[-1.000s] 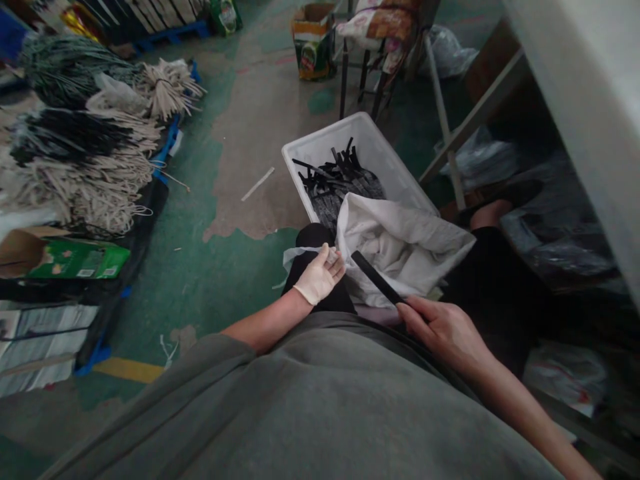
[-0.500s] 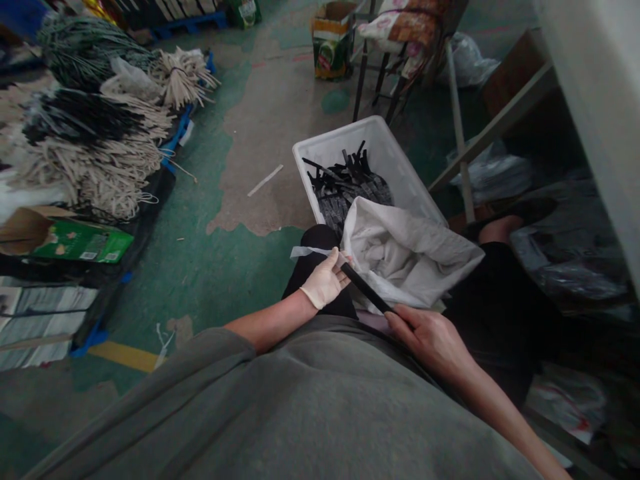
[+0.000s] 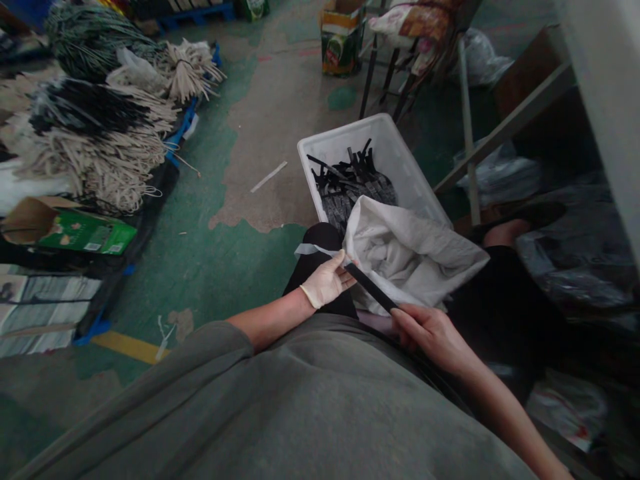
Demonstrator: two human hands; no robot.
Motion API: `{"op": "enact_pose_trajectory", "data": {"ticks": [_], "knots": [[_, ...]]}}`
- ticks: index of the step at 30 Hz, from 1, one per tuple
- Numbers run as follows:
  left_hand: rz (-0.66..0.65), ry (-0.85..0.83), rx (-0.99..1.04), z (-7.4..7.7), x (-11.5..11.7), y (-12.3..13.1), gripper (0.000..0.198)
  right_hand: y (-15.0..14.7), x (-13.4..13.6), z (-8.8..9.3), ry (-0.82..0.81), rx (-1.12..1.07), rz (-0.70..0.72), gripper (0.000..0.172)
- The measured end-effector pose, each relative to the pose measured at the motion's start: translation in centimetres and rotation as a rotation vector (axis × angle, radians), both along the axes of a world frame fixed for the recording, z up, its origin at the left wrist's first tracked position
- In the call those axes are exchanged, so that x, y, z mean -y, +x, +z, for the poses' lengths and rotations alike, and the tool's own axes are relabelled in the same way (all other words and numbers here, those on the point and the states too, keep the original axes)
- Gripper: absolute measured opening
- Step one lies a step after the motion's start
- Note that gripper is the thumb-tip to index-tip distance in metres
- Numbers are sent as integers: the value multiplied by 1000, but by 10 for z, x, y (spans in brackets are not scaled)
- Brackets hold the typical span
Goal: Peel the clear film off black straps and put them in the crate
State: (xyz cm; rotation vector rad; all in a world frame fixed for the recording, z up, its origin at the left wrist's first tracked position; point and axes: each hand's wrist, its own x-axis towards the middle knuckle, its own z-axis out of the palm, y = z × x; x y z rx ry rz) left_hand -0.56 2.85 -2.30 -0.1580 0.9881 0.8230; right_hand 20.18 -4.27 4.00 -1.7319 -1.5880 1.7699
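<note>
My left hand (image 3: 327,281), in a pale thin glove, pinches a translucent plastic strip (image 3: 309,249) whose loose end sticks out to the left over my knee. A flat black strip (image 3: 373,288) runs from those fingertips down to my right hand (image 3: 427,328). My bare right hand is closed around its lower end. Whether the two strips are joined at my left fingers I cannot tell. Just beyond my hands lies an open white woven sack (image 3: 395,247). Behind it a white plastic bin (image 3: 420,180) holds many black strips (image 3: 350,180).
On the left, bundles of cream cords (image 3: 95,167) and black cords (image 3: 90,107) lie on a pallet, near a green carton (image 3: 87,232) and stacked papers (image 3: 50,303). A metal frame (image 3: 505,127) stands to the right. A stool (image 3: 390,80) and a box (image 3: 343,43) are ahead.
Both hands keep their hold on the strips and have barely moved. The whole view has shifted slightly, with the surroundings sitting a little farther right.
</note>
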Motion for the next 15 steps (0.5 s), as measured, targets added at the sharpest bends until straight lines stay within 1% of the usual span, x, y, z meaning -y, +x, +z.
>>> {"op": "enact_pose_trajectory", "data": {"ticks": [4,7,12,15], "knots": [[25,24,-33,3,3,-1,16,1,-2,2,63,101,37,42],[7,54,-43,3,6,-2,12,0,-5,3,98,167,80,44],[-59,111,-21,1,15,3,12,-19,-27,-2,159,296,184,45],[-100,138,4,3,19,3,18,-26,-38,-4,183,331,226,38]]}}
